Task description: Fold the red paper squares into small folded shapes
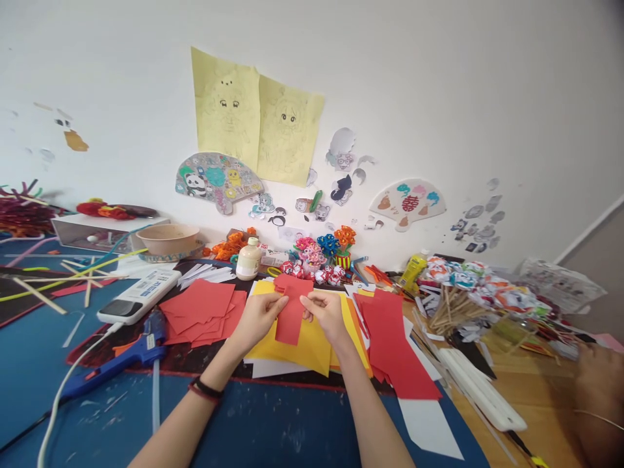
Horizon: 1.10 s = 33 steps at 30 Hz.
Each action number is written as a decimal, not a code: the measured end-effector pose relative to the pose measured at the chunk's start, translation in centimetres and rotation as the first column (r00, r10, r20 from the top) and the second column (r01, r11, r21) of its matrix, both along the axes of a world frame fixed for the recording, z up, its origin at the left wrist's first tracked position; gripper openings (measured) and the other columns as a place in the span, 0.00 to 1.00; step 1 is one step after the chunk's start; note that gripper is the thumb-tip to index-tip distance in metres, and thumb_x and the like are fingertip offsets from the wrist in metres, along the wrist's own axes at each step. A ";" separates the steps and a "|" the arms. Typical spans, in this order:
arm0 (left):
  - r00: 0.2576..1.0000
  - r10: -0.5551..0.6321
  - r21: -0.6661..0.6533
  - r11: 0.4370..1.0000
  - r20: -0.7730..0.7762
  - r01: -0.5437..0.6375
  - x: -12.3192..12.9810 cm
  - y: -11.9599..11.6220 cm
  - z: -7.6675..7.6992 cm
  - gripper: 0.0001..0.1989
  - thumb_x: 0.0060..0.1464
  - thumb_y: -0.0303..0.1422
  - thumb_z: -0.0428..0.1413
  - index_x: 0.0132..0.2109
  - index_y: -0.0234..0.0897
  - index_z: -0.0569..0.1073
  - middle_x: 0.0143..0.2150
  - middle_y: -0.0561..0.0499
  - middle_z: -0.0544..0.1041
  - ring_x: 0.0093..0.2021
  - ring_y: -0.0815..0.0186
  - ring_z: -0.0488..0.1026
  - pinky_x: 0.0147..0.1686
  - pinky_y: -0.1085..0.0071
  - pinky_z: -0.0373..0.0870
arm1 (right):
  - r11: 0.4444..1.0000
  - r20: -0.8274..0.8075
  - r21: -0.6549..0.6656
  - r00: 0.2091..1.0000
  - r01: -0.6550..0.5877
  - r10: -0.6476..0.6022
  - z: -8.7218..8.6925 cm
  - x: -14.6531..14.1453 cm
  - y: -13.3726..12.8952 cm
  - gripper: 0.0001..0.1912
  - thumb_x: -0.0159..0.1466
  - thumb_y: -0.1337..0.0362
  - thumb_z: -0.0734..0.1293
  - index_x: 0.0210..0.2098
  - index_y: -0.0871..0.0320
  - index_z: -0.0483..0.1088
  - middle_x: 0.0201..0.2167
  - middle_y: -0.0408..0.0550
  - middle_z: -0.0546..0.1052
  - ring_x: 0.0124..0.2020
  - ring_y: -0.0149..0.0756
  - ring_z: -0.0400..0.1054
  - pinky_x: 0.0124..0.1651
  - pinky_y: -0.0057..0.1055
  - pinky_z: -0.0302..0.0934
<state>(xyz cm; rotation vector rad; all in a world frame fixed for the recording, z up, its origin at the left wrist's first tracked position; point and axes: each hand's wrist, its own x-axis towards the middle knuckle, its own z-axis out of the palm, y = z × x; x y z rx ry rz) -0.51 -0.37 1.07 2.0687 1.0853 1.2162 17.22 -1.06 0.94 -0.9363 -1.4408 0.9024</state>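
Note:
Between both hands is a piece of red paper point(290, 322), upright and a little wider at its top. My left hand point(262, 317) pinches its left edge with thumb and fingers. On the opposite edge, my right hand point(325, 314) grips it with thumb and curled fingers. Below the hands lie sheets of yellow paper point(307, 354) over some white ones. A loose pile of red paper squares point(202, 309) spreads to the left. Longer red sheets point(390, 338) are stacked on the right.
A blue glue gun point(146, 351) and a white power strip point(141, 296) lie left. A glue bottle point(248, 260) stands behind the papers, near paper flowers point(312, 253). Another power strip point(482, 389) and bundled sticks point(453, 312) are right. Another person's hand point(602, 380) shows at the right edge.

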 end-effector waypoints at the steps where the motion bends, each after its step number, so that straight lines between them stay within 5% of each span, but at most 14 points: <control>1: 0.999 0.042 0.043 0.998 -0.019 -0.041 0.0 -0.1 0.0 0.23 0.58 0.45 0.45 0.20 0.37 0.59 0.18 0.57 0.54 0.21 0.71 0.52 0.24 0.73 0.47 | 1.000 0.001 -0.001 1.000 0.001 -0.001 0.0 0.0 0.0 0.16 0.56 0.53 0.68 0.22 0.60 0.71 0.14 0.44 0.71 0.16 0.30 0.63 0.21 0.26 0.56; 4: 0.993 0.120 0.090 0.989 -0.021 -0.118 0.3 -0.2 0.0 0.22 0.58 0.45 0.44 0.21 0.36 0.61 0.19 0.57 0.56 0.22 0.71 0.53 0.25 0.73 0.48 | 1.000 -0.003 0.003 1.000 0.019 -0.019 -0.1 -0.1 0.1 0.16 0.57 0.53 0.68 0.22 0.61 0.72 0.14 0.44 0.70 0.16 0.30 0.63 0.22 0.26 0.57; 8: 0.999 0.038 0.015 0.999 -0.019 -0.037 0.5 -0.3 -0.1 0.23 0.59 0.45 0.43 0.21 0.37 0.60 0.18 0.57 0.55 0.22 0.71 0.53 0.24 0.73 0.47 | 0.997 -0.042 0.026 0.997 0.070 -0.069 0.1 -0.1 -0.1 0.15 0.56 0.55 0.68 0.23 0.60 0.72 0.15 0.44 0.71 0.17 0.31 0.64 0.22 0.26 0.58; 13: 0.994 0.108 0.080 0.991 -0.002 -0.107 0.5 -0.4 -0.2 0.23 0.58 0.46 0.44 0.21 0.36 0.63 0.19 0.56 0.58 0.22 0.71 0.54 0.25 0.73 0.48 | 0.996 -0.066 0.035 0.995 0.080 -0.078 0.5 -0.2 -0.2 0.15 0.56 0.54 0.69 0.22 0.60 0.72 0.15 0.44 0.72 0.17 0.32 0.64 0.22 0.27 0.59; 21: 0.997 0.076 0.052 0.996 0.005 -0.076 0.5 -0.4 -0.1 0.22 0.59 0.43 0.46 0.20 0.37 0.60 0.15 0.57 0.59 0.19 0.71 0.57 0.23 0.74 0.49 | 0.990 -0.115 0.058 0.986 0.129 -0.122 0.5 -0.1 -0.3 0.14 0.56 0.56 0.69 0.22 0.61 0.71 0.15 0.44 0.71 0.16 0.31 0.63 0.22 0.27 0.58; 26: 0.997 -0.054 -0.054 0.997 0.060 0.057 0.6 -0.7 0.0 0.21 0.59 0.44 0.45 0.23 0.38 0.64 0.15 0.56 0.67 0.17 0.70 0.64 0.22 0.75 0.55 | 0.970 -0.154 0.084 0.965 0.229 -0.214 0.5 -0.1 -0.3 0.15 0.56 0.54 0.69 0.22 0.60 0.70 0.15 0.44 0.70 0.17 0.32 0.64 0.23 0.28 0.58; 30: 0.998 0.019 0.006 1.000 0.058 -0.020 0.7 -0.9 0.2 0.22 0.59 0.43 0.45 0.20 0.38 0.63 0.13 0.56 0.65 0.17 0.70 0.63 0.24 0.75 0.56 | 0.964 -0.152 0.077 0.959 0.253 -0.239 0.4 -0.2 -0.1 0.16 0.56 0.53 0.69 0.22 0.60 0.70 0.15 0.44 0.70 0.17 0.33 0.64 0.23 0.29 0.58; 33: 0.996 -0.024 -0.030 0.999 0.085 0.027 0.6 -1.0 0.4 0.20 0.59 0.42 0.45 0.24 0.38 0.67 0.15 0.56 0.69 0.18 0.70 0.65 0.24 0.75 0.58 | 0.953 -0.200 0.070 0.940 0.295 -0.277 0.3 0.1 0.0 0.15 0.56 0.54 0.69 0.23 0.59 0.70 0.16 0.44 0.71 0.18 0.33 0.64 0.24 0.29 0.58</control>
